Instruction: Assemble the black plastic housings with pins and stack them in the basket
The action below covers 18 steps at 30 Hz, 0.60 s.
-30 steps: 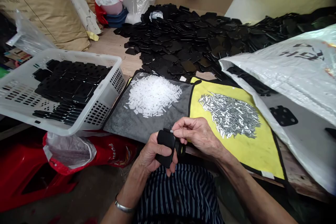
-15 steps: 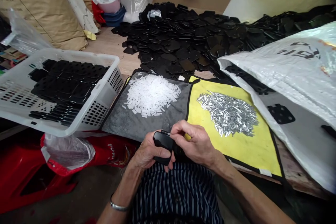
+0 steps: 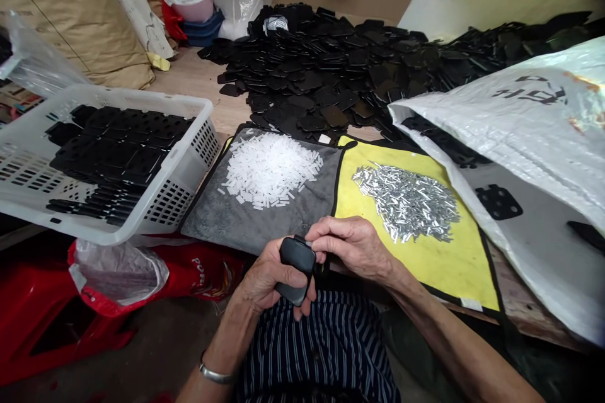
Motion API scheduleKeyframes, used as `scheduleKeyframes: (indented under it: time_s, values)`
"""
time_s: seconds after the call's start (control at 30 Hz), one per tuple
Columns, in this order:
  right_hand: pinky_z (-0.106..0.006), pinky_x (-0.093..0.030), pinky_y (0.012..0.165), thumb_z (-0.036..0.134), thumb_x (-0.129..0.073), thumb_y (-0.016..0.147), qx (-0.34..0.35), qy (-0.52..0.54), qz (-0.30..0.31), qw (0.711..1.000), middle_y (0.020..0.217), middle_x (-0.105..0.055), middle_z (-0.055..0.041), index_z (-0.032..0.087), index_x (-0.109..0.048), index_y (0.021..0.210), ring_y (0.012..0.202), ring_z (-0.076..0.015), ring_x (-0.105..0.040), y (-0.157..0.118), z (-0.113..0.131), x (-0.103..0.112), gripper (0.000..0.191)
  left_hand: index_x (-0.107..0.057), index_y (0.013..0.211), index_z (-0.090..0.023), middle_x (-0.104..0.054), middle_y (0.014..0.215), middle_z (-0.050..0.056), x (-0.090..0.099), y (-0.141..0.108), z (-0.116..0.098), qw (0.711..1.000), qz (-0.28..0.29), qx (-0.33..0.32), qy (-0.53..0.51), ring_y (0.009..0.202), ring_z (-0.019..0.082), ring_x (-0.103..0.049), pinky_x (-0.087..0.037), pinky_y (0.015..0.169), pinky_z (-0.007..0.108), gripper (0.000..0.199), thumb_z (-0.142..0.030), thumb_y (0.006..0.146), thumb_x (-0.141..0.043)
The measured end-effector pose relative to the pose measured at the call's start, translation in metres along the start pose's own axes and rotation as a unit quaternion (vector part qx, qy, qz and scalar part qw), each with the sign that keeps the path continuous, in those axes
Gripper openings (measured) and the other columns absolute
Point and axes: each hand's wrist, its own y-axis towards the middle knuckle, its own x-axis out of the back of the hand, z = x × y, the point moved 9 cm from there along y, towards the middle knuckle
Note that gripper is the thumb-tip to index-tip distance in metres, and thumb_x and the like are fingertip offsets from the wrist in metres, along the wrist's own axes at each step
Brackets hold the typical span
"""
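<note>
1. Two cloths cover the near part of the table: a gray cloth (image 3: 222,227) with a heap of white bits (image 3: 271,167), and right beside it a yellow cloth (image 3: 425,267) with a heap of silver pins (image 3: 411,204). Bare gray shows between the white heap and the hands, plus a wide yellow margin in front of the pins.
2. Borders, going round: white basket (image 3: 172,167) on the left, big pile of black pieces (image 3: 321,56) behind, open white sack (image 3: 520,113) crowding in from the right. A patch of bare wood tabletop (image 3: 182,79) shows between basket and pile.
3. Left hand (image 3: 265,274) is clamped on a black plate (image 3: 297,261), thumb across the face, fingers wrapped behind.
4. Right hand (image 3: 357,247) has thumb and forefinger pinched together right at the plate's top right corner, so the two hands basically meet there. Can't tell if something tiny sits between those fingertips.
5. Plate's held just off the near table edge, above the striped clothing (image 3: 321,346). Smooth face is up toward the camera, long axis runs from lap to table, far end leaning a touch right, small tab end pointing at the gray cloth.
</note>
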Motion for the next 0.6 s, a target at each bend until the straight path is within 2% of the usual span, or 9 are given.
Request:
scheduleKeyframes:
  time_s: [0.17,0.27,0.33,0.47,0.6]
  values:
    - [-0.019,-0.045,0.051,0.017,-0.057,0.081,0.012,0.006,0.012,1.000,0.071,-0.057,-0.0011,0.014,-0.066,0.081,0.054,-0.0083,-0.053,-0.007,-0.003,-0.002,0.010,-0.056,0.093,-0.005,-0.068,0.062,0.015,-0.011,-0.003,0.023,0.997,0.040,0.066,-0.015,0.044,0.023,-0.063,-0.051,0.035,0.028,0.031,-0.006,0.062,-0.062]
    - [-0.020,-0.048,0.055,0.016,-0.055,0.083,0.030,-0.010,0.030,0.999,0.082,-0.058,-0.0036,0.015,-0.067,0.088,0.059,-0.0089,-0.055,-0.016,-0.007,-0.006,0.014,-0.060,0.081,-0.003,-0.068,0.061,0.015,-0.014,-0.003,0.035,0.995,0.058,0.066,-0.040,0.044,0.023,-0.063,-0.051,0.034,0.027,0.019,-0.006,0.062,-0.059]
    - [-0.020,-0.048,0.053,0.019,-0.054,0.084,0.036,-0.014,0.034,0.999,0.085,-0.057,-0.0046,0.014,-0.068,0.088,0.057,-0.0084,-0.054,-0.024,-0.009,-0.006,0.015,-0.060,0.081,-0.003,-0.068,0.060,0.015,-0.013,-0.002,0.045,0.994,0.062,0.074,-0.053,0.044,0.024,-0.063,-0.050,0.034,0.026,0.019,-0.005,0.062,-0.057]
    - [-0.021,-0.047,0.051,0.022,-0.052,0.086,0.059,-0.026,-0.015,0.998,0.081,-0.059,-0.0065,0.012,-0.068,0.086,0.056,-0.0095,-0.054,-0.041,-0.001,0.004,0.019,-0.059,0.088,-0.006,-0.069,0.062,0.014,-0.025,0.003,0.062,0.981,0.107,0.137,-0.088,0.043,0.025,-0.063,-0.051,0.034,0.029,0.028,-0.004,0.060,-0.057]
    - [-0.022,-0.049,0.056,0.025,-0.057,0.085,0.094,-0.051,-0.023,0.994,0.082,-0.062,-0.0077,0.011,-0.068,0.090,0.061,-0.0112,-0.057,-0.053,0.010,0.017,0.018,-0.056,0.083,-0.007,-0.069,0.063,0.016,-0.043,0.005,0.061,0.971,0.140,0.177,-0.075,0.039,0.023,-0.061,-0.048,0.031,0.025,0.028,-0.003,0.055,-0.056]
